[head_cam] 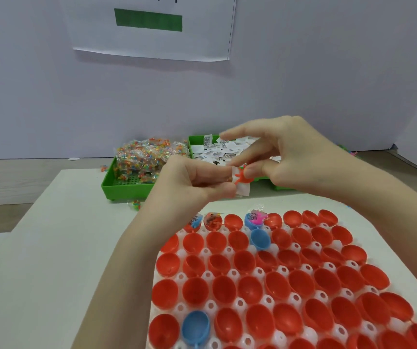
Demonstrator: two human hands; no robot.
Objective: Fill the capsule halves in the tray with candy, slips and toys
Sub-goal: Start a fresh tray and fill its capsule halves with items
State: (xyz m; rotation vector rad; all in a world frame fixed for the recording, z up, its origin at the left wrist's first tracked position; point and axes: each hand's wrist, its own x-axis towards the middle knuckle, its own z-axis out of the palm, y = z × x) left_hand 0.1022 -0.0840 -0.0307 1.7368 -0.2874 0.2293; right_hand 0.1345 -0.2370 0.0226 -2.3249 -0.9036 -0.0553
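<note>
A white tray [240, 302] holds several red capsule halves [250, 288] and a few blue ones [195, 326]. Three halves in its far row hold items, among them a blue half with a pink toy [255, 219]. Above the tray's far edge, my left hand [192, 180] pinches a white paper slip [241, 187]. My right hand [278, 157] pinches an orange toy [244, 178] against that slip.
A green bin [127, 188] with wrapped candy packets [142, 157] stands behind the tray. Next to it on the right sits a green bin of paper slips [217, 151]. A few loose candies [134, 205] lie on the table. A white wall rises behind.
</note>
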